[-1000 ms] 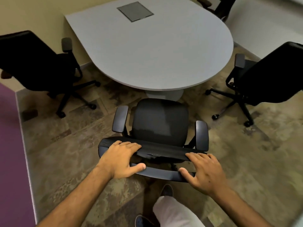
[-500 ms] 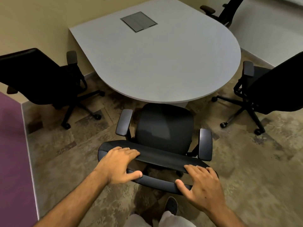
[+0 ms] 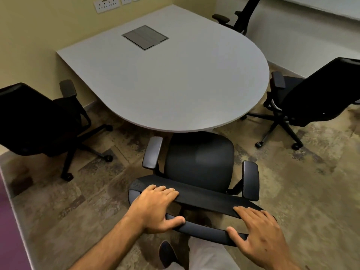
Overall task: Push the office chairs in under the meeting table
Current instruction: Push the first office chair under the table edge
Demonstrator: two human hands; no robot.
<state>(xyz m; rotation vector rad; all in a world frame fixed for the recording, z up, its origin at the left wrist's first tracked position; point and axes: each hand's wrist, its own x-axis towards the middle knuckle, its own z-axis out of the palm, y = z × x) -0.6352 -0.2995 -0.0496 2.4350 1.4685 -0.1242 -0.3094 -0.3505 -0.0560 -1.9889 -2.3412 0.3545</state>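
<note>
A dark grey office chair (image 3: 198,164) stands right in front of me, its seat front just under the rounded end of the grey meeting table (image 3: 175,84). My left hand (image 3: 155,207) grips the left part of the chair's backrest top, fingers over it and thumb behind. My right hand (image 3: 259,230) grips the right part the same way. A black chair (image 3: 39,117) stands off the table's left side. Another black chair (image 3: 319,94) stands off its right side. A further chair (image 3: 241,14) shows at the far end.
The table's far end meets a yellow wall with sockets (image 3: 106,5). A grey hatch (image 3: 145,37) is set into the tabletop. Patterned carpet (image 3: 311,191) covers the floor. A purple wall edge (image 3: 7,230) runs along my left. My shoe (image 3: 167,254) is below the chair.
The chair has rolled forward toward the table, its seat front now at the table edge. Both hands have kept their grip on the backrest, and I have stepped forward with it.
</note>
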